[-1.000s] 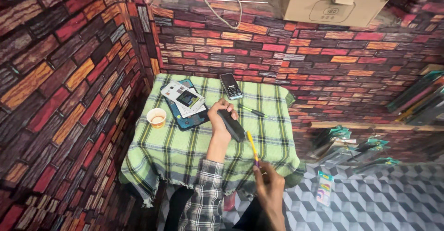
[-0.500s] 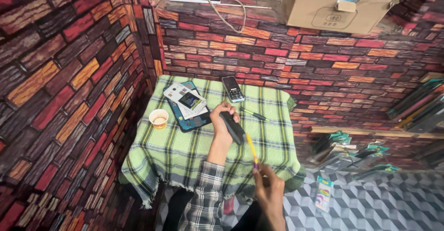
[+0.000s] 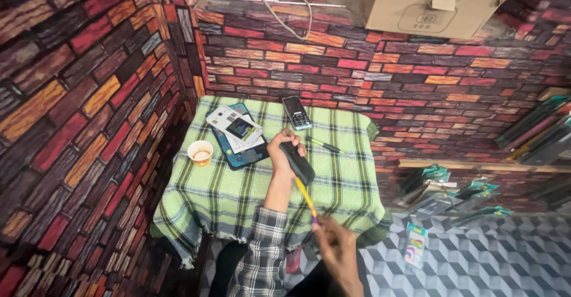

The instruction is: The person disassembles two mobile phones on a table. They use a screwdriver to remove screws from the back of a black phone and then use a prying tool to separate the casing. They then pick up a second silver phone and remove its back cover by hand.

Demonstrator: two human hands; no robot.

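The left hand [image 3: 285, 149] is closed around a dark phone [image 3: 297, 163], holding it just above the green checked tablecloth [image 3: 226, 196]; the fingers hide the phone's upper end. The right hand [image 3: 340, 252] pinches the lower end of a thin yellow tool [image 3: 306, 193], whose tip reaches the phone's lower edge; the tool's handle is buried in the fingers and its kind is hard to make out. On the cloth lie another phone [image 3: 296, 112], a small screwdriver [image 3: 324, 146], a paper cup [image 3: 200, 152] and stacked devices [image 3: 237, 135]. The cardboard box [image 3: 428, 8] above is cut off by the top edge.
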